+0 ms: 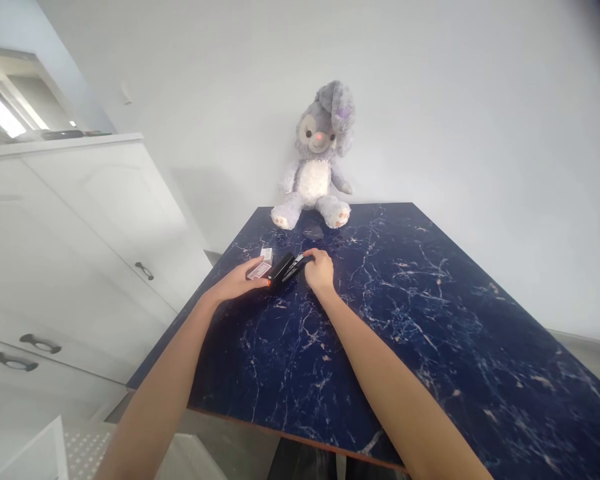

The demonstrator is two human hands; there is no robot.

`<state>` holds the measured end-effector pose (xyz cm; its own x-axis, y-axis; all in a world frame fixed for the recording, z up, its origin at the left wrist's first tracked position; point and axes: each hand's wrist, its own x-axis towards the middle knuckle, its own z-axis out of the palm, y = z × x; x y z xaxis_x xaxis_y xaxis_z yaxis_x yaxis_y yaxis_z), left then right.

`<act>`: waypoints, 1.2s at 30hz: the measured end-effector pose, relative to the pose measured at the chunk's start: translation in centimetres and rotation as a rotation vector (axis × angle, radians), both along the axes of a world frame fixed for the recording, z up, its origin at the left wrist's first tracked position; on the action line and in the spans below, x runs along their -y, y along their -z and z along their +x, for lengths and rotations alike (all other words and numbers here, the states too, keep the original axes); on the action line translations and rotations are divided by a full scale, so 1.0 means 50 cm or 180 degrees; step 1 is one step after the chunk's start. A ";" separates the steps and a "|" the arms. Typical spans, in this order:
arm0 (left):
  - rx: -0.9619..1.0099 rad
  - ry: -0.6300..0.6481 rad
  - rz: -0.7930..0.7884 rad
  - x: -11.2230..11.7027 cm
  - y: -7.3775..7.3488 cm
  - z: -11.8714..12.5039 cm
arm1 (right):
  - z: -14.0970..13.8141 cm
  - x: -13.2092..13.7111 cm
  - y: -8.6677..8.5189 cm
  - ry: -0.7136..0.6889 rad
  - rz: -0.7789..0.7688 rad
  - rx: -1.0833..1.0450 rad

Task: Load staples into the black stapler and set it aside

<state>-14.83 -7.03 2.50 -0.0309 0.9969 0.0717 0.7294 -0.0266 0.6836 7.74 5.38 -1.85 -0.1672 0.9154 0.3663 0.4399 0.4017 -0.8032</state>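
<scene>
a black stapler (286,267) is held near the dark marble table's (430,300) far left edge. its near end is pinched by the left hand (237,283), just beside a small box (261,267). its far end is gripped by the curled right hand (320,270). the base is best kept flat and steadied.

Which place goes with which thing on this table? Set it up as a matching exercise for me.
Things:
1 stapler
2 small box
3 plush toy
4 cabinet

Places:
A far edge of the table, against the wall
B between the left hand and the right hand
C beside the table, on the left
D right by the left hand, left of the stapler

Pairs: 1-B; 2-D; 3-A; 4-C
</scene>
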 end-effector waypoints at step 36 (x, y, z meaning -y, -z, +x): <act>-0.0959 -0.0178 0.0483 0.025 -0.031 0.004 | 0.013 0.018 -0.005 -0.0468 0.1075 0.1508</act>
<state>-14.64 -8.28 4.03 -0.0399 0.9715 0.2335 0.9012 -0.0659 0.4284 8.37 4.47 -1.62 -0.4994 0.7162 0.4875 0.6394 0.6844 -0.3504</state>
